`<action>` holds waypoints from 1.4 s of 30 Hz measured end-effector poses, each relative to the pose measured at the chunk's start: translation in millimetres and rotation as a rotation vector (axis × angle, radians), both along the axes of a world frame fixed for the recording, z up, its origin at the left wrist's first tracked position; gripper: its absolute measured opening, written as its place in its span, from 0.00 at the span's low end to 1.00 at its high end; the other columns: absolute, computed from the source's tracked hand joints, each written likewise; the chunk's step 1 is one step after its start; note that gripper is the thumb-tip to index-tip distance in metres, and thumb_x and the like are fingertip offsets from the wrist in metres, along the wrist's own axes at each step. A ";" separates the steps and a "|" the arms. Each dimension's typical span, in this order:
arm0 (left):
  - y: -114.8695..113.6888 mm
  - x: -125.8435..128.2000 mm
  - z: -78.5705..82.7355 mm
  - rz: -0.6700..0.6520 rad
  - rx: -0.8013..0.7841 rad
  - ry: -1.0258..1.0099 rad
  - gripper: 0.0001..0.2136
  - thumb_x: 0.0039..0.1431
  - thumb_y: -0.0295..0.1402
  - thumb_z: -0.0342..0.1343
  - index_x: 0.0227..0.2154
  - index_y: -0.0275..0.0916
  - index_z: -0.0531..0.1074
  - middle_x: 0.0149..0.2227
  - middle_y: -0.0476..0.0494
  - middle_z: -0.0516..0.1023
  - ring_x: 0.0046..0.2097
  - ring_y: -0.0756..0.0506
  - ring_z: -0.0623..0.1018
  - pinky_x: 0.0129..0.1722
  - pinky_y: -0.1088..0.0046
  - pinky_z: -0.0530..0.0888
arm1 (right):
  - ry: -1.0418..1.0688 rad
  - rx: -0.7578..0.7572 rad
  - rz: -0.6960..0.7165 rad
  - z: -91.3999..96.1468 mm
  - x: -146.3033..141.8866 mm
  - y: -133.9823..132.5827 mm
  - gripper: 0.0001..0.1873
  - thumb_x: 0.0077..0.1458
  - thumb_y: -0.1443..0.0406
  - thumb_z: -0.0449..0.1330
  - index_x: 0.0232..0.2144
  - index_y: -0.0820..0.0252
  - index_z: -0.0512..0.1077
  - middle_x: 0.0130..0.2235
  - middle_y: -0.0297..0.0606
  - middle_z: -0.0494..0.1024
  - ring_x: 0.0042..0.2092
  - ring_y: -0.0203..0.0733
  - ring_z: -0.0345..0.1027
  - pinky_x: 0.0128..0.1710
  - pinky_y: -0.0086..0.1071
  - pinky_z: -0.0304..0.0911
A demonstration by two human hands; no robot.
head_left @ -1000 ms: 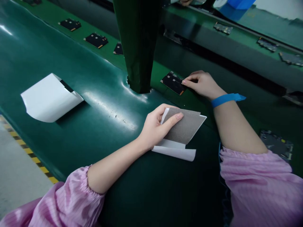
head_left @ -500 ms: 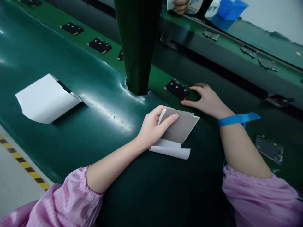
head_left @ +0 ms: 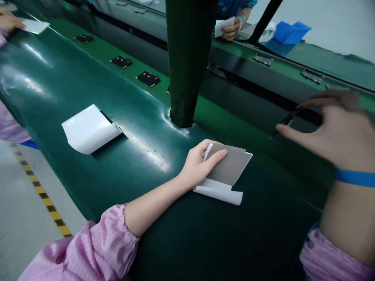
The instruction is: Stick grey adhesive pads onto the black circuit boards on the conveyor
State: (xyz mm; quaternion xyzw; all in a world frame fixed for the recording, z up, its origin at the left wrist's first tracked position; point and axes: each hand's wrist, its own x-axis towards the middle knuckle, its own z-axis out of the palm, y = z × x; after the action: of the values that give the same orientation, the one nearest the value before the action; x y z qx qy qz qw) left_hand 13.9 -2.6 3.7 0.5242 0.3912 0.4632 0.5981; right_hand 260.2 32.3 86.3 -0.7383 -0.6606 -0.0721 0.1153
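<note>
My left hand (head_left: 202, 162) is closed around a small stack of grey rectangular sheets (head_left: 227, 164) on white backing paper, thumb pressed on top. A loose white strip (head_left: 219, 194) curls out below the stack. At the right, my right hand (head_left: 340, 128) is raised over the belt and smeared by motion. Its thumb and fingers pinch a dark circuit board (head_left: 288, 119), tilted nearly edge-on and partly hidden by the fingers. A blue band (head_left: 356, 177) circles my right wrist.
Several black boards, one a black circuit board (head_left: 148, 78), lie along the green belt (head_left: 212, 121). A green-wrapped post (head_left: 190, 66) rises ahead. Curled white sheets (head_left: 90, 128) lie on the green mat (head_left: 140, 128). Co-workers' hands (head_left: 231, 31) hold white paper across the line and at far left.
My right hand has taken the black circuit board off the belt and moved right and closer with it. My left hand keeps its hold on the grey sheets. The view has shifted left.
</note>
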 end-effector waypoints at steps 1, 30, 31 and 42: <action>0.1 -0.1 -0.1 0.005 -0.004 -0.001 0.07 0.56 0.37 0.59 0.32 0.38 0.73 0.34 0.45 0.78 0.38 0.47 0.77 0.35 0.74 0.72 | -0.022 -0.052 0.014 -4.8 -2.2 1.7 0.29 0.44 0.44 0.60 0.41 0.57 0.71 0.57 0.58 0.64 0.55 0.70 0.63 0.46 0.58 0.63; 0.8 1.5 1.9 0.033 -0.170 -0.169 0.10 0.53 0.39 0.61 0.31 0.37 0.70 0.29 0.49 0.73 0.32 0.50 0.73 0.32 0.77 0.69 | 0.472 -0.014 0.394 -3.3 -50.7 21.7 0.18 0.51 0.47 0.58 0.27 0.53 0.75 0.46 0.42 0.72 0.42 0.48 0.69 0.39 0.43 0.67; 0.5 1.9 2.0 0.019 -0.158 -0.165 0.10 0.53 0.38 0.61 0.31 0.37 0.70 0.29 0.50 0.73 0.32 0.51 0.73 0.32 0.77 0.69 | 0.481 -0.046 0.411 -8.5 -54.2 37.8 0.18 0.51 0.48 0.58 0.27 0.54 0.75 0.45 0.42 0.73 0.41 0.48 0.70 0.39 0.42 0.66; -0.1 1.8 3.3 0.006 -0.179 -0.158 0.07 0.55 0.36 0.59 0.31 0.38 0.71 0.30 0.49 0.74 0.33 0.50 0.73 0.34 0.75 0.69 | 0.363 -0.349 0.471 -69.6 -79.5 187.8 0.17 0.53 0.52 0.59 0.32 0.57 0.79 0.33 0.41 0.80 0.38 0.50 0.71 0.38 0.40 0.62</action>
State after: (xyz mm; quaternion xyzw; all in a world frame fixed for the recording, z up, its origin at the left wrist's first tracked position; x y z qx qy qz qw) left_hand 15.7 -2.7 7.0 0.4294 0.3844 0.4681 0.6699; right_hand 180.7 220.0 16.6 -0.5751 -0.7839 0.2031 0.1163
